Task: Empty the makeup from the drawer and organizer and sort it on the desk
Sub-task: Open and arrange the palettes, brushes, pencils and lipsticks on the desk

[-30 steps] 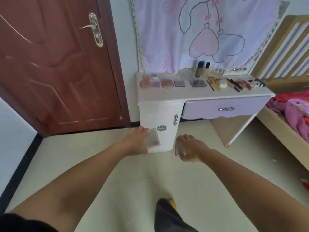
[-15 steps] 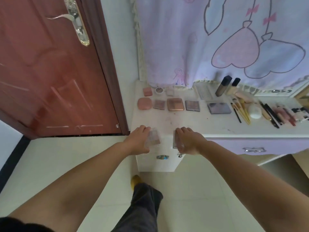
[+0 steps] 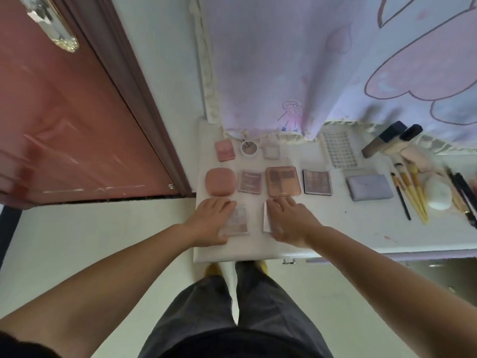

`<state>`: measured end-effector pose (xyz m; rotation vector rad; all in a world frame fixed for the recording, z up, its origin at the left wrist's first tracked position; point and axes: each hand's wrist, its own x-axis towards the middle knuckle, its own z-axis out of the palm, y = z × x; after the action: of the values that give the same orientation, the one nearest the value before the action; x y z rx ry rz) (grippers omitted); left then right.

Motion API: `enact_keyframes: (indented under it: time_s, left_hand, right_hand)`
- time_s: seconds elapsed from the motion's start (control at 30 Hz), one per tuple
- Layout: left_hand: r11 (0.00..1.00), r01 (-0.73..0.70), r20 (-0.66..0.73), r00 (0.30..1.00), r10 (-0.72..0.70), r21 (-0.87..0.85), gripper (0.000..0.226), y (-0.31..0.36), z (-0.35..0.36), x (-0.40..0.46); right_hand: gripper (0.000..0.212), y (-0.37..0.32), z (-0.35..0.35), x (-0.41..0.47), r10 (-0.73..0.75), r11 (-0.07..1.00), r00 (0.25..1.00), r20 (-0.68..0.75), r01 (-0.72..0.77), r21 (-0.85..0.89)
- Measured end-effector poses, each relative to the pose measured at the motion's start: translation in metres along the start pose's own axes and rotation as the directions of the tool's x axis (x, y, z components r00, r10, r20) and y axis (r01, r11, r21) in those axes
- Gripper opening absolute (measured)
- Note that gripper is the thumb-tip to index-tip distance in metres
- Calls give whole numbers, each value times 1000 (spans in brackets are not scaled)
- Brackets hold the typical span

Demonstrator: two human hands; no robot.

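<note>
Left hand (image 3: 213, 218) grips a clear palette (image 3: 237, 220) at the desk's (image 3: 335, 228) near-left edge; right hand (image 3: 289, 219) holds a second palette (image 3: 266, 217), mostly hidden. Advice: lower both flat, squared under the rose palette (image 3: 283, 181) row, then release.

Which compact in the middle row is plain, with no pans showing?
The rounded pink compact at the row's left end, beyond the left hand. Its lid is opaque; the three palettes beside it show shadow pans.
</note>
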<state>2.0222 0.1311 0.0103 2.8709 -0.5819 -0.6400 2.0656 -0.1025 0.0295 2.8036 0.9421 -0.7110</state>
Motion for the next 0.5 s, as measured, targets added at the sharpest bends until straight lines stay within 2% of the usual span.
enact_keyframes:
  time_s: [0.13, 0.2, 0.27, 0.33, 0.43, 0.5]
  left_hand:
    - [998, 11, 19, 1000, -10, -56, 89, -5, -4, 3]
    - [993, 12, -90, 996, -23, -121, 78, -11, -13, 9]
    - [971, 0, -273, 960, -67, -238, 59, -21, -26, 21]
    - [918, 53, -355, 912, -204, -392, 43, -34, -42, 38]
    - [864, 242, -270, 883, -385, -441, 37, -51, -58, 71]
    - [810, 349, -202, 852, -483, -471, 35, -59, -62, 91]
  right_hand:
    - [73, 3, -16, 3, -55, 997, 996, 74, 59, -50]
    - [59, 5, -38, 14, -90, 994, 989, 115, 96, -52]
    - [46, 8, -65, 37, -121, 991, 986, 119, 127, -43]
    - [40, 9, -90, 69, -138, 990, 988, 73, 138, 2]
    - [38, 8, -113, 120, -173, 984, 985, -15, 173, 44]
    - [37, 2, -117, 147, -207, 978, 974, -93, 209, 13]
